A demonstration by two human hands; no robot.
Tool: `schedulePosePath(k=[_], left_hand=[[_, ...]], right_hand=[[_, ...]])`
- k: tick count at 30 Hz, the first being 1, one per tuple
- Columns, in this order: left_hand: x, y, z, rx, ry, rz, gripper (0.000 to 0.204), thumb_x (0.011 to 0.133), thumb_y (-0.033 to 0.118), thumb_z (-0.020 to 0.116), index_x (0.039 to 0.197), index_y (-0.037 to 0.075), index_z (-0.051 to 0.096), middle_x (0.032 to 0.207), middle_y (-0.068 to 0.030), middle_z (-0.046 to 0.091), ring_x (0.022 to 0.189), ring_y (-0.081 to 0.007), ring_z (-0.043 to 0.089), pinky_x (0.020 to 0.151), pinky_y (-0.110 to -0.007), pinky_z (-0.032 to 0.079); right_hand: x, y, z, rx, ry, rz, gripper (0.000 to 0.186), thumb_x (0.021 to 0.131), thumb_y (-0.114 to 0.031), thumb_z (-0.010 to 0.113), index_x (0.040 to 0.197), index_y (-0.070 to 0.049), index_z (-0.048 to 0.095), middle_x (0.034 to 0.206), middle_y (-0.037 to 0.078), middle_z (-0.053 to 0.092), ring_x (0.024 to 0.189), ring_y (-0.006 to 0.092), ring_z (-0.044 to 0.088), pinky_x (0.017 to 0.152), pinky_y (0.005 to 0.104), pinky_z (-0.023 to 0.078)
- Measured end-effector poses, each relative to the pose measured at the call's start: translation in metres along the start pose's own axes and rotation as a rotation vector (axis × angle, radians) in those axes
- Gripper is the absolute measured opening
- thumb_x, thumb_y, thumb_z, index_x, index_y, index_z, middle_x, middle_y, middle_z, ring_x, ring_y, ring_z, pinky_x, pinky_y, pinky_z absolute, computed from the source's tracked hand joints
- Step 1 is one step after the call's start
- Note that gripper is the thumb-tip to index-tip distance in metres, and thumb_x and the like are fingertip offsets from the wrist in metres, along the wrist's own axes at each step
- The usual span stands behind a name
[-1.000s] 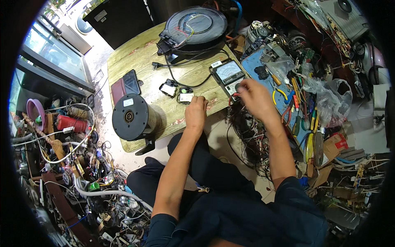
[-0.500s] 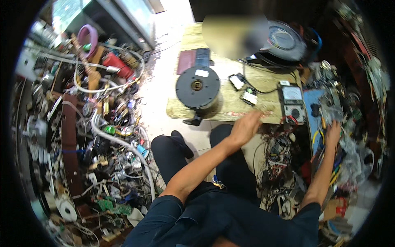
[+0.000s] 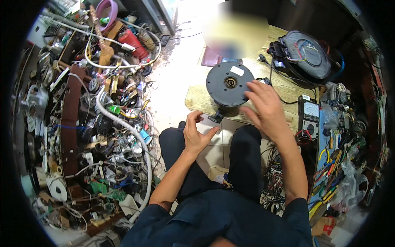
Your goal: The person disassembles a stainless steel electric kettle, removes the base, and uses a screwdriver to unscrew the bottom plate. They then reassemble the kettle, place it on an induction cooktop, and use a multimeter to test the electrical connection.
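Observation:
An upside-down black cylindrical appliance (image 3: pixel 222 80), with a round connector on top and a dark handle (image 3: pixel 216 118), stands on the wooden table (image 3: pixel 193 96). My right hand (image 3: pixel 265 107) is at its right side, fingers spread, fingertips at or just over the rim; contact is unclear. My left hand (image 3: pixel 197 133) is below and left of the handle, fingers apart and curved, holding nothing. A small black part (image 3: pixel 263 81) shows behind the cylinder, partly hidden.
An analog multimeter (image 3: pixel 310 110), round appliance (image 3: pixel 300 46) with wires, and maroon case (image 3: pixel 210 57) are on the table. Hand tools (image 3: pixel 329 168) lie on the right. Piled cables and parts (image 3: pixel 111 140) crowd the left floor; a red cylinder (image 3: pixel 133 43) lies there. A blurred patch covers the top middle.
My right hand has moved left from the meter and tool area to the cylinder. My left hand has moved left, below the cylinder's handle. The view has shifted.

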State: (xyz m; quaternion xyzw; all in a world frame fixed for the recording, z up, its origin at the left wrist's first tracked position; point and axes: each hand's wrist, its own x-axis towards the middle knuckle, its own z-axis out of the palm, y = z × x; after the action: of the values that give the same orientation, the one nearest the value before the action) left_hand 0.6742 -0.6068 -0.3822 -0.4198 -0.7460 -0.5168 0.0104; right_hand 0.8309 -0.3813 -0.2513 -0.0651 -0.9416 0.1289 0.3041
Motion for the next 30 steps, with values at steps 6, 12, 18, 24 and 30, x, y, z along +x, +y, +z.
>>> schedulePosePath(k=[6,12,18,24,30], left_hand=[[0.031,-0.024,0.010,-0.156,-0.181,0.145,0.106,0.082,0.044,0.091,0.162,-0.002,0.038,0.165,-0.0264,0.044,0.150,-0.0422,0.049,0.121,-0.049,0.042],[0.075,-0.050,0.016,-0.687,-0.258,-0.095,0.095,0.101,0.051,0.070,0.169,0.000,0.027,0.171,-0.0204,0.037,0.159,-0.0338,0.036,0.129,-0.048,0.030],[0.119,-0.069,0.022,-0.598,-0.449,-0.013,0.135,0.068,0.045,0.100,0.172,0.007,0.022,0.173,-0.0184,0.036,0.157,-0.0349,0.040,0.129,-0.046,0.035],[0.132,-0.050,0.030,-0.495,-0.452,0.067,0.163,0.046,0.033,0.111,0.172,0.009,0.011,0.167,-0.0225,0.040,0.154,-0.0394,0.043,0.127,-0.047,0.038],[0.138,-0.048,0.038,-0.521,-0.367,0.181,0.161,0.047,0.034,0.110,0.170,0.008,0.009,0.160,-0.0263,0.045,0.147,-0.0470,0.048,0.123,-0.049,0.043]], right_hand=[[0.026,-0.017,0.033,-0.011,-0.123,-0.011,0.044,0.086,-0.029,0.084,0.117,-0.001,0.068,0.136,0.017,0.066,0.134,0.0378,0.058,0.115,0.0517,0.045],[0.038,-0.018,0.026,0.022,-0.241,0.016,0.043,0.091,-0.029,0.080,0.120,-0.001,0.067,0.138,0.018,0.066,0.136,0.0367,0.058,0.117,0.0515,0.042],[0.047,-0.018,0.025,-0.034,-0.343,-0.029,0.039,0.095,-0.028,0.077,0.122,-0.002,0.066,0.140,0.018,0.066,0.136,0.0363,0.059,0.116,0.0513,0.043],[0.056,-0.021,0.029,-0.128,-0.370,-0.104,0.039,0.095,-0.025,0.077,0.124,-0.001,0.068,0.134,0.019,0.070,0.128,0.0371,0.065,0.111,0.0521,0.048],[0.051,-0.015,0.037,-0.244,-0.375,-0.206,0.042,0.094,-0.020,0.076,0.127,0.005,0.068,0.132,0.026,0.070,0.124,0.0415,0.069,0.109,0.0523,0.052]])
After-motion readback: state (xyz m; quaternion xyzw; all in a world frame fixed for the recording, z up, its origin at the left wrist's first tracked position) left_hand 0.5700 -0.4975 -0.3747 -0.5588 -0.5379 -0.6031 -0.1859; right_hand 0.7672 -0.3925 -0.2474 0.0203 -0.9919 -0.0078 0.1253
